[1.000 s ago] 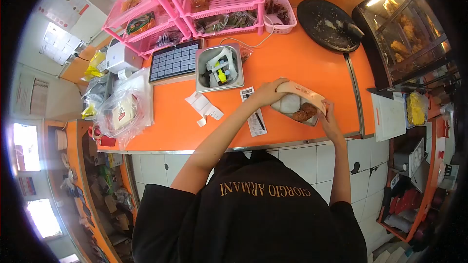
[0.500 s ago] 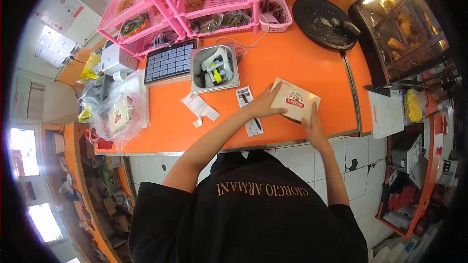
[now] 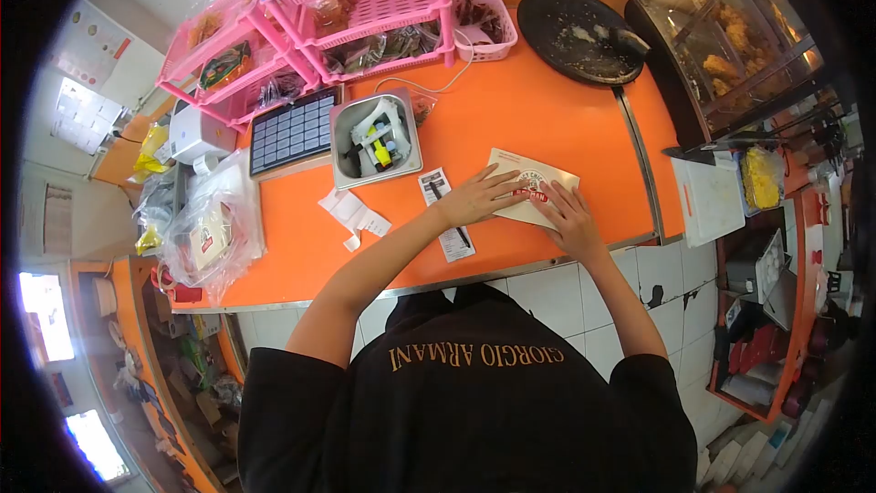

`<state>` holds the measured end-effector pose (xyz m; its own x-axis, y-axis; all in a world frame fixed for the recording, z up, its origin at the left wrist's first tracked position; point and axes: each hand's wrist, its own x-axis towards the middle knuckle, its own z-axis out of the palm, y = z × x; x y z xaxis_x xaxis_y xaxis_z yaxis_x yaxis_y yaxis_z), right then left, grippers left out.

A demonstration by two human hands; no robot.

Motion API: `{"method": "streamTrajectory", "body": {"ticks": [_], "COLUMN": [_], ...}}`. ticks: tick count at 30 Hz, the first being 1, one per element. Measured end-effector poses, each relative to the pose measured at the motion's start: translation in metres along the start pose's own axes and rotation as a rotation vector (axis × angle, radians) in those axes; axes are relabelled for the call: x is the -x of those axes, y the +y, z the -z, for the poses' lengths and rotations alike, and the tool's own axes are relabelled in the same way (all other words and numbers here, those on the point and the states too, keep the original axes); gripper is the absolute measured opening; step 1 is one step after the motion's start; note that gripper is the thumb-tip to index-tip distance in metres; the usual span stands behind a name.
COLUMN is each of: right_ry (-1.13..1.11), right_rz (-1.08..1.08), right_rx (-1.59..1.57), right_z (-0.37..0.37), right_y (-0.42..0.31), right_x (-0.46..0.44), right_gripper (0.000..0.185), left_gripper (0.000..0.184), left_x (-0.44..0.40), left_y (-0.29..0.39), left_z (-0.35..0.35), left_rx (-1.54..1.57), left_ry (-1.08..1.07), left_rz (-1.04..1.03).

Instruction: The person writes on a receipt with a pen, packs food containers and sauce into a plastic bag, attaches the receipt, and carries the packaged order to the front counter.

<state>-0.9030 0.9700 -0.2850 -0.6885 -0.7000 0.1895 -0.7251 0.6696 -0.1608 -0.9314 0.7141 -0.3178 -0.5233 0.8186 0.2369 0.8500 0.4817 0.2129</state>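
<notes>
A cream takeaway box (image 3: 538,173) with a red printed logo lies on the orange counter in front of me. My left hand (image 3: 473,198) rests on its left side, fingers spread flat across the lid. On the right side, my right hand (image 3: 571,222) also lies with outstretched fingers over the lid, partly covering the logo. Left of the box is a printed slip (image 3: 453,242) with a black pen (image 3: 464,236) on it. A white receipt (image 3: 354,216) lies curled further left.
A steel container (image 3: 415,164) holding a yellow marker stands behind the slips, beside a dark keypad panel (image 3: 292,132). Pink racks (image 3: 383,2) stand at the back. To the right are a round black tray (image 3: 570,59) and a glass cabinet of fried food (image 3: 730,46). A bagged box (image 3: 212,236) sits left.
Both hands have moved from the sides of the box onto its lid, fingers now flattened over it. The box appears lower and flatter on the counter. The whole view has shifted slightly.
</notes>
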Motion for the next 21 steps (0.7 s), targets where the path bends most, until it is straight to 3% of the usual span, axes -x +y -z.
{"method": "streamTrajectory", "body": {"ticks": [2,6,12,14,15,16,17,18,19,20,21], "right_ry": [0.067,0.138,0.122,0.244,0.246,0.318,0.393,0.401,0.259,0.114,0.121], "right_rz": [0.013,-0.037,-0.104,-0.348,-0.351,-0.495,-0.636,-0.631,-0.77,-0.905,-0.901], "right_rx": [-0.022,-0.07,-0.475,-0.609,-0.607,-0.601,-0.592,-0.59,-0.536,-0.478,-0.476], "right_z": [-0.001,0.001,0.019,0.028,0.026,0.021,0.016,0.011,0.005,-0.002,-0.021], "right_y": [0.002,0.009,0.034,0.035,0.037,0.041,0.045,0.046,0.042,0.038,0.038], "right_x": [-0.003,-0.01,-0.025,-0.03,-0.028,-0.026,-0.026,-0.022,-0.012,-0.003,0.006], "right_gripper": [0.061,0.053,0.044,0.048,0.048,0.051,0.054,0.054,0.055,0.057,0.057], "left_gripper": [0.075,0.071,0.062,0.057,0.057,0.057,0.057,0.058,0.059,0.059,0.06], "left_x": [0.0,-0.004,-0.022,-0.029,-0.033,-0.037,-0.036,-0.033,-0.029,-0.024,-0.016], "left_y": [-0.001,0.0,0.0,0.001,0.002,0.002,0.002,0.002,0.001,0.001,0.001], "left_z": [0.001,0.007,0.023,0.028,0.031,0.033,0.029,0.021,0.013,0.005,-0.001], "left_rx": [-0.039,0.186,0.343,0.407,0.47,0.53,0.526,0.629,0.734,0.729,0.694], "left_ry": [0.033,0.052,0.213,0.28,0.375,0.473,0.477,0.5,0.521,0.526,0.501], "left_rz": [-0.002,0.094,0.19,0.226,0.355,0.484,0.479,0.605,0.731,0.725,0.696]}}
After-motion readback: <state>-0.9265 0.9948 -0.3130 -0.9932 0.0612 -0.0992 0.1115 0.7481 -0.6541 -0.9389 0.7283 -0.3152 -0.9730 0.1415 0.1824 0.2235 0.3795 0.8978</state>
